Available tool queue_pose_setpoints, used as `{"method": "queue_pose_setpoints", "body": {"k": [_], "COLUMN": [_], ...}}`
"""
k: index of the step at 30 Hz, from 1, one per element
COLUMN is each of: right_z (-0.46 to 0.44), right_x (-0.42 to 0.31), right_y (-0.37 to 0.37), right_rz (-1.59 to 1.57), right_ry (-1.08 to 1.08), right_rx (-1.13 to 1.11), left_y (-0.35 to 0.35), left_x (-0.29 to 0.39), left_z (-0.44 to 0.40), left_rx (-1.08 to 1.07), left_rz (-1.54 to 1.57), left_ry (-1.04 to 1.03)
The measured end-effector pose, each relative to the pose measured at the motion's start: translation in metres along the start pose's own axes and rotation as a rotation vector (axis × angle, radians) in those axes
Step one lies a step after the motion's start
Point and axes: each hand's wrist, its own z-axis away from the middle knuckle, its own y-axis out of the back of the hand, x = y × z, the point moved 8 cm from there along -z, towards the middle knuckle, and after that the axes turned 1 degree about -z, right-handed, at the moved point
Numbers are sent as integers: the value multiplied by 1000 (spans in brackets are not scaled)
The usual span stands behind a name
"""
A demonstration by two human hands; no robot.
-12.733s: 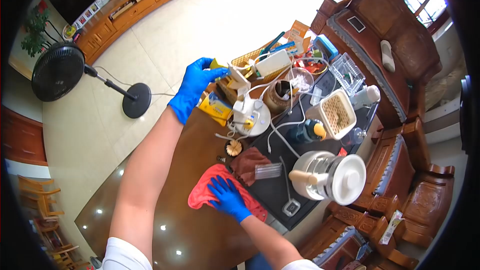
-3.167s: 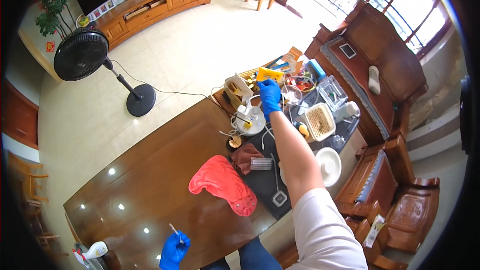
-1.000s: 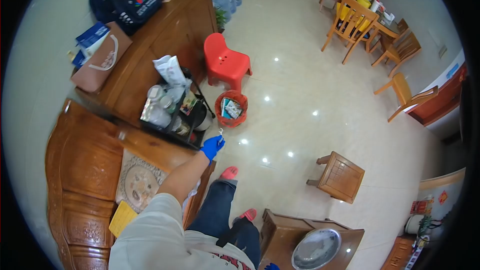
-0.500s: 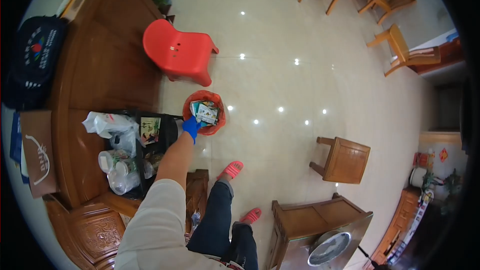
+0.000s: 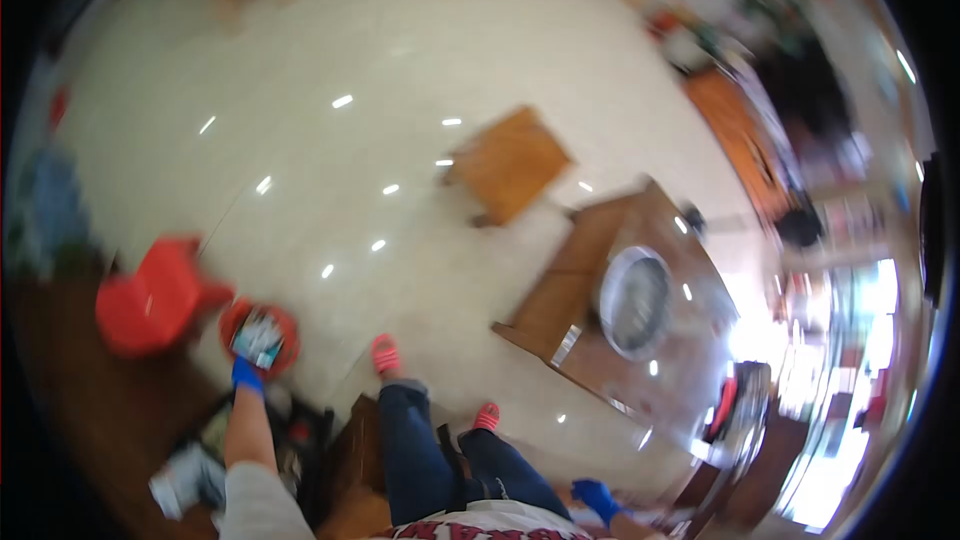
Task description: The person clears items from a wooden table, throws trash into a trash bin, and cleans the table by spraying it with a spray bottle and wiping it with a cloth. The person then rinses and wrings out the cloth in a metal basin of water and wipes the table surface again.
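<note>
Work with the left hand (image 5: 246, 374) low at the near edge of the red bin (image 5: 290, 340) – on the floor beside the red chair (image 5: 150, 305) – without tipping it; cannot tell, through the blur, the opening or hold of this or the right hand (image 5: 597, 498).

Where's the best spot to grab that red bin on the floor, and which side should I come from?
I'd take the red bin by the right stretch of its round rim, coming from the right: bare floor lies there, while the red chair stands close on the left. Its mouth faces up with contents inside.
</note>
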Motion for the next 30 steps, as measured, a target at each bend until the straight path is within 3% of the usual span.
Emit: {"method": "queue_pose_setpoints", "body": {"k": [1, 4, 6, 7, 8, 9, 10, 11, 12, 13, 16, 20, 23, 24, 25, 27, 28, 30], "right_z": [5, 1, 1, 2, 9, 14, 14, 6, -10, -18, 12, 18, 31, 20, 2, -26, -38, -61], "right_x": [6, 84, 85, 93, 96, 98, 100, 98, 97, 97, 57, 80, 96, 105, 116, 128, 136, 155], "right_y": [-10, -19, -23, -14, -5, 7, 20, 40, 62, 73, 166, 261, 335, 347, 355, 379, 395, 420], "right_rz": [-94, -339, 352, 288, 378, 476, 442, 411, 419, 422, 278, 305, 407, 386, 343, 298, 312, 332], "right_ry": [-45, 52, 218, 219, 243, 265, 230, 197, 319, 430, 533, 507, 474, 468, 442, 419, 368, 314], "right_rx": [46, 129, 60, 92, 93, 91, 145, 202, 244, 270, 400, 603, 760, 767, 731, 702, 701, 692], "left_y": [-51, -117, -179, -240, -216, -263, -319, -383, -464, -539, -718, -819, -860, -883, -893, -924, -925, -946], "left_x": [-13, -80, -145, -196, -226, -272, -323, -366, -406, -443, -525, -603, -644, -648, -661, -683, -709, -741], "left_z": [9, 37, 69, 99, 99, 120, 132, 181, 243, 298, 484, 578, 619, 646, 658, 674, 664, 667], "left_rx": [-312, -65, -102, -492, 87, -10, -394, -566, -660, -928, -1484, -1512, -1529, -1624, -1638, -1642, -1557, -1562], "left_rz": [107, -219, -412, -261, -909, -1032, -1419, -1246, -1150, -1355, -1248, -1291, -1162, -1130, -1143, -1130, -1194, -1257], "left_ry": [87, 331, 526, 838, 530, 501, 155, 57, 212, -19, -279, -49, -23, -190, -189, -427, -165, -161]}}
